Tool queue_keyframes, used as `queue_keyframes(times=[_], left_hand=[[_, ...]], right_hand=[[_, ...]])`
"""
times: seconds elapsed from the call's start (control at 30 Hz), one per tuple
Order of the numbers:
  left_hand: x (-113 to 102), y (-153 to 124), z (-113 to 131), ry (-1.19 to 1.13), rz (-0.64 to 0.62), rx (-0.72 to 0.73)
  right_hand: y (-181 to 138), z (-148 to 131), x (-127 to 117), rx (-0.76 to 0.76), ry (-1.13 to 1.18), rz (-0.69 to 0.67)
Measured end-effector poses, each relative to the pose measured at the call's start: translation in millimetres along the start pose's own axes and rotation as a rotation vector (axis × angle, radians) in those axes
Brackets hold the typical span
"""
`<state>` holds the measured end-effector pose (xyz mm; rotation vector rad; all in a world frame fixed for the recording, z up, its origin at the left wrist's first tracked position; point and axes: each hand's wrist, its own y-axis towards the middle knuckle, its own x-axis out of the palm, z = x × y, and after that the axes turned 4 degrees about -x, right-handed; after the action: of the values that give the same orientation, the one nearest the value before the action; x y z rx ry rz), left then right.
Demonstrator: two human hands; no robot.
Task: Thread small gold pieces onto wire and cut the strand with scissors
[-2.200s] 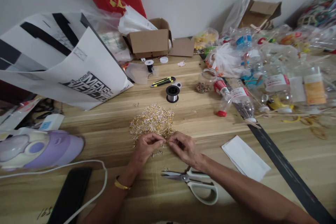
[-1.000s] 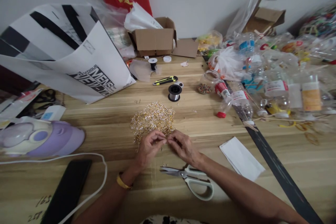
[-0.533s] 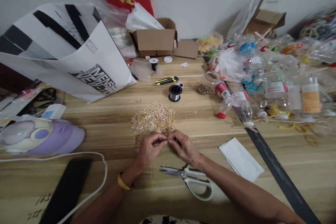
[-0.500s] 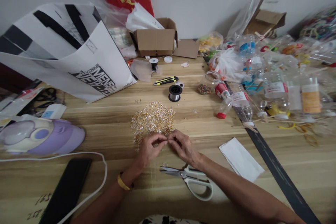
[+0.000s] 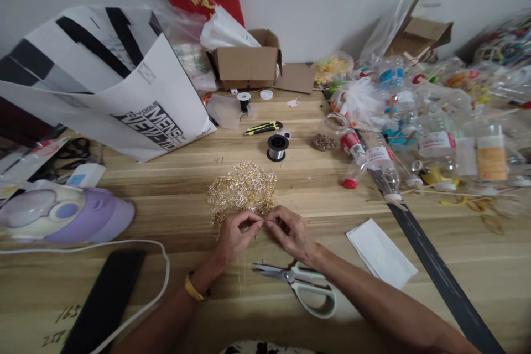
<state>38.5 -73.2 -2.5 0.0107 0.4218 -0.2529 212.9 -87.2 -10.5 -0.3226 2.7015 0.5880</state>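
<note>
A heap of small gold and silver beaded pieces (image 5: 241, 189) lies on the wooden table (image 5: 174, 215). My left hand (image 5: 234, 235) and my right hand (image 5: 290, 232) meet at the heap's near edge, fingertips pinched together on a tiny piece I cannot make out. A yellow bangle (image 5: 193, 289) circles my left wrist. White-handled scissors (image 5: 302, 287) lie just under my right wrist, blades pointing left. A spool of clear thread (image 5: 277, 147) stands beyond the heap.
A purple and white appliance (image 5: 62, 215) with a white cord (image 5: 136, 265) and a black phone (image 5: 105, 304) lie at left. A printed white bag (image 5: 108, 83), a cardboard box (image 5: 246, 63), a yellow utility knife (image 5: 261, 128), plastic bottles (image 5: 381, 160), white paper (image 5: 381, 251) and a black strip (image 5: 440, 271) surround the work.
My hands stay pinched together at the heap's near edge, fingers shifting only slightly. The view has drifted a little; nothing else has moved.
</note>
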Motion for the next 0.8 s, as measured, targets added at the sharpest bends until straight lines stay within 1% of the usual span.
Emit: queue_keyframes(times=[0.43, 0.8], left_hand=[[0.1, 0.4, 0.5, 0.003, 0.037, 0.015], [0.8, 1.5, -3.5, 0.034, 0.051, 0.101]], right_hand=[[-0.2, -2.4, 0.4, -0.005, -0.001, -0.037], [-0.8, -0.5, 1.0, -0.013, 0.0, -0.05]])
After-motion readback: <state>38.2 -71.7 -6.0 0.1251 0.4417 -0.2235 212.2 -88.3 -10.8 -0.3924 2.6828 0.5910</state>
